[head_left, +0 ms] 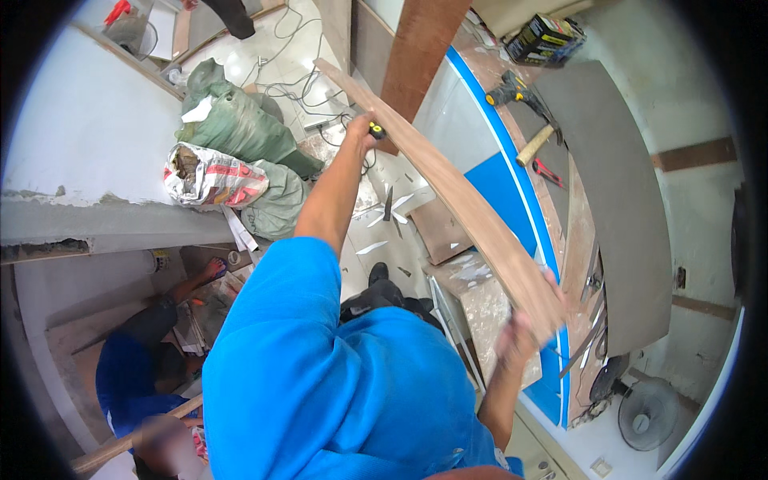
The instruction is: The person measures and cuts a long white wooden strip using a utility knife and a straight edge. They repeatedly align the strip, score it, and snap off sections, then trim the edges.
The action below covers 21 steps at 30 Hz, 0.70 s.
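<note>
A long pale wooden board (448, 200) runs diagonally in front of me. My left hand (362, 132) grips it near its far end, together with a small yellow-and-black tool (375, 129) that I cannot make out. My right hand (516, 336), blurred, is closed on the near end. Beyond the board lies a blue-and-white panelled work surface (496, 188), carrying a black-and-yellow hammer-like tool (512, 92), a wooden-handled hammer (534, 146) and a red-handled tool (546, 172).
Sacks (240, 120), cables (304, 96) and scraps (388, 208) lie on the floor. A co-worker (132, 368) crouches at lower left; another person's leg (232, 16) shows at the top. A grey sheet (624, 208) stands right, near a fan (648, 412).
</note>
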Each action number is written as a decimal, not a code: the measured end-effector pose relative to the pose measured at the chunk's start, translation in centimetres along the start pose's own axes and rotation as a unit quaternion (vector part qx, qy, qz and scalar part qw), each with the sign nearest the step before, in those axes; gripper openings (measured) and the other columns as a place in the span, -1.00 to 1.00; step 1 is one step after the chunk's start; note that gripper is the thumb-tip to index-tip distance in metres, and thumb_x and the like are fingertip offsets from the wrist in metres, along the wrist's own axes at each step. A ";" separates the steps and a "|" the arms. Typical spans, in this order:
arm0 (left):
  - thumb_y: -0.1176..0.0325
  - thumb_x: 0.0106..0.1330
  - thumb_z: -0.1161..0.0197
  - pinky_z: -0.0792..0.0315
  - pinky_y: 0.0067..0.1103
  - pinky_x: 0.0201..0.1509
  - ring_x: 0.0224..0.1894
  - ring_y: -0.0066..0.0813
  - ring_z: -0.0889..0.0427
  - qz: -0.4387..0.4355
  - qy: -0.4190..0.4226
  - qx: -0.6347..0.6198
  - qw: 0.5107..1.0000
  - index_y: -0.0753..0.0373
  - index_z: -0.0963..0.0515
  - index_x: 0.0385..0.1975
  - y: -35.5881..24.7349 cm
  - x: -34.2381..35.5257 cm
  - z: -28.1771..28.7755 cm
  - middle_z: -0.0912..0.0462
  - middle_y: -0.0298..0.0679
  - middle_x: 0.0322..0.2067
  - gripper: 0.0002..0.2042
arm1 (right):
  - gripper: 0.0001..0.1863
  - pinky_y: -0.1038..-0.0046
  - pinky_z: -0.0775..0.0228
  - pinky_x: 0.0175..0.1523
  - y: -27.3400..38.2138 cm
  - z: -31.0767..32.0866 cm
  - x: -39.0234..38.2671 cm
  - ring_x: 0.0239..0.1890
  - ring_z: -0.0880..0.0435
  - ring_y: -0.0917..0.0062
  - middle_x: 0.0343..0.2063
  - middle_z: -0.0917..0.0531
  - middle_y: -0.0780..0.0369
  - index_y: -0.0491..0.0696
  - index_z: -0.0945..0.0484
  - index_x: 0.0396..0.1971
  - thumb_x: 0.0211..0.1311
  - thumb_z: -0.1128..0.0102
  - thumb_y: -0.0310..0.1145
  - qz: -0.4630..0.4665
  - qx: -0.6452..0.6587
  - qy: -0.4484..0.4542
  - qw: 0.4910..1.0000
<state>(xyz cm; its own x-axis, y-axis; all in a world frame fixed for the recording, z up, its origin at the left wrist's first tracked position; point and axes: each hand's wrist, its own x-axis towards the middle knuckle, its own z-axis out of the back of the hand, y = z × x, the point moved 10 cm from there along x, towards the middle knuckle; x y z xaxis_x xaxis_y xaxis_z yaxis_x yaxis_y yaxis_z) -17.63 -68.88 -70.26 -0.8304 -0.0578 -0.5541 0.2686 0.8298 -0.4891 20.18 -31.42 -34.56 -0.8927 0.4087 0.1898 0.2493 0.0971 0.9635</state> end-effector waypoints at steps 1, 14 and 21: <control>0.45 0.44 -0.18 -0.69 -0.04 -0.14 -0.19 -0.06 -0.69 -0.005 -0.006 0.009 1.000 0.48 -0.38 -0.02 -1.5 1.8 0.7 -0.58 -0.04 -0.23 -0.75 | -0.03 0.10 -0.09 0.53 -2.8 -3.0 1.5 0.41 -0.30 0.17 0.34 -0.35 0.01 -0.14 -0.13 0.35 -0.02 -0.57 -0.30 -0.012 0.026 0.013 1.000; 0.53 0.30 -0.23 -0.47 -0.58 -0.64 -0.60 -0.50 -0.53 -0.008 0.041 0.188 0.981 0.21 -0.33 -0.20 0.5 -24.2 8.5 -0.60 -0.12 -0.33 -0.79 | -0.18 0.32 -0.27 0.39 -9.2 -19.3 8.3 0.31 -0.37 0.34 0.26 -0.35 0.04 -0.17 -0.15 0.23 0.07 -0.53 -0.49 0.070 -0.072 0.133 0.986; 0.46 0.28 -0.34 -0.46 -0.62 -0.65 -0.57 -0.50 -0.55 -0.104 0.032 0.166 0.980 0.20 -0.31 -0.18 -0.5 -36.9 1.3 -0.55 -0.18 -0.36 -0.71 | -0.09 0.27 -0.20 0.39 -8.3 -22.9 5.2 0.31 -0.32 0.29 0.24 -0.27 0.00 -0.20 -0.12 0.26 0.06 -0.60 -0.27 0.062 -0.045 0.175 0.982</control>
<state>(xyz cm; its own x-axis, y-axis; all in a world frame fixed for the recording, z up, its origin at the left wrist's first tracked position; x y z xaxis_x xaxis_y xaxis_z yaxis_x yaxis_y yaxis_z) 13.45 -67.88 -50.41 -0.9100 -0.1636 -0.3810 0.2253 0.5764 -0.7855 4.92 -50.84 -37.25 -0.9359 0.0732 0.3446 0.3440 -0.0205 0.9387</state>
